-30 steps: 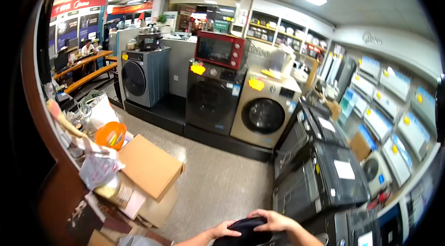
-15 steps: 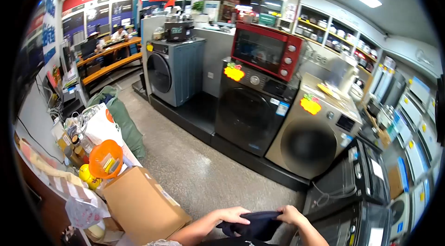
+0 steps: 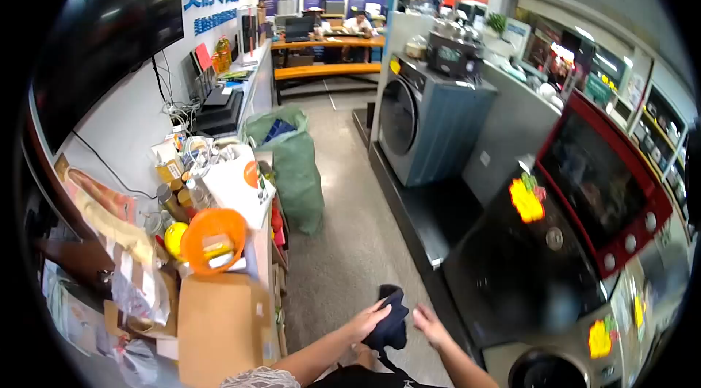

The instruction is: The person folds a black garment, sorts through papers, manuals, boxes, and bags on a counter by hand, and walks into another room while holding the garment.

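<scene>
From the head camera, the view had swung left since a second ago, and the dark cloth (image 3: 391,324) now hung from the left hand (image 3: 371,322), which was closed on it; the right hand (image 3: 431,324) had let go, fingers spread just beside. Left of the cloth stood a cardboard box (image 3: 215,326) and orange bowl (image 3: 212,240); beyond it, speckled floor (image 3: 350,242) and a grey washing machine (image 3: 423,121).

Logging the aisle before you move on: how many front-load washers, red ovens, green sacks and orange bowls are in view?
Front-load washers: 3 (grey washer, black washer, bottom-edge washer)
Red oven: 1
Green sack: 1
Orange bowl: 1
Total: 6
</scene>
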{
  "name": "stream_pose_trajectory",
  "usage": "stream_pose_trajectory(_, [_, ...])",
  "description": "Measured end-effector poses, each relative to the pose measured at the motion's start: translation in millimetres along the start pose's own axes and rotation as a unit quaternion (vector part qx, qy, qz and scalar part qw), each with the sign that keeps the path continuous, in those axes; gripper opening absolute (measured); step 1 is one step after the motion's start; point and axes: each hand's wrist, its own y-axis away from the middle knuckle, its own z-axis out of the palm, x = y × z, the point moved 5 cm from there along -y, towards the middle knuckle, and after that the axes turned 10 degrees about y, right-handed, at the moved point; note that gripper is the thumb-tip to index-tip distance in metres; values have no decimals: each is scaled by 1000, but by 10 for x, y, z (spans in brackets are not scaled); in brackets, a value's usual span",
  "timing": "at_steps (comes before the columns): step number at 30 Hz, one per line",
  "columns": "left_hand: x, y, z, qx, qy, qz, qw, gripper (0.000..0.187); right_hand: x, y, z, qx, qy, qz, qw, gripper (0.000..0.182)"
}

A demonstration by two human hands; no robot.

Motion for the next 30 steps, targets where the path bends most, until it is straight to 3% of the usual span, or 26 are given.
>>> stream_pose_trajectory(3, [533, -786, 18, 18, -91, 98, 991, 53, 81, -747, -50, -117, -57, -35, 991, 66])
stream_pose_trajectory(5, [948, -1242, 221, -8, -118, 116, 986, 57, -104, -1144, -362, -122, -7, -86, 989, 69])
stream_pose_trajectory(6, [1115, -1438, 257, -4, -78, 73, 994, 59, -247, -1315, -519, -97, 47, -114, 988, 73])
stream_pose_trajectory(8, [1501, -1813, 238, -4, -104, 116, 988, 62, -312, -1835, -759, -45, 135, -142, 980, 86])
stream_pose_trajectory(10, [1804, -2140, 77, -4, -132, 94, 987, 66, -529, -2280, -907, 12, 188, -137, 973, 85])
stream_pose_trajectory(12, [2206, -2573, 45, -21, -190, 147, 970, 73, -788, -2790, -1168, 57, 236, -175, 954, 82])
stream_pose_trajectory(15, [2904, -3230, -115, -25, -199, 178, 963, 76, -928, -3844, -1312, 96, 273, -292, 912, 46])
stream_pose_trajectory(17, [3344, -3640, -304, 16, -213, 191, 958, 77, -987, -4610, -1314, 28, 164, -202, 965, 31])
stream_pose_trajectory(18, [3561, -3856, -408, 46, -221, 206, 952, 77, -1143, -4972, -1375, -7, 115, -156, 981, 23])
stream_pose_trajectory(21, [4397, -4330, -718, 133, -215, 291, 923, 73, -1786, -5975, -1444, 9, 3, -150, 989, 9])
stream_pose_trajectory(24, [5113, -4557, -1123, 220, -213, 358, 882, 68, -2756, -6851, -1578, -3, -19, -222, 975, 12])
stream_pose_trajectory(27, [5694, -4625, -1598, 284, -166, 387, 861, 69, -3656, -7697, -1477, -89, 11, -230, 969, 15])
stream_pose_trajectory(30, [6159, -4811, -2215, 306, -153, 434, 834, 77, -4267, -8555, -1177, -113, 159, -266, 944, 13])
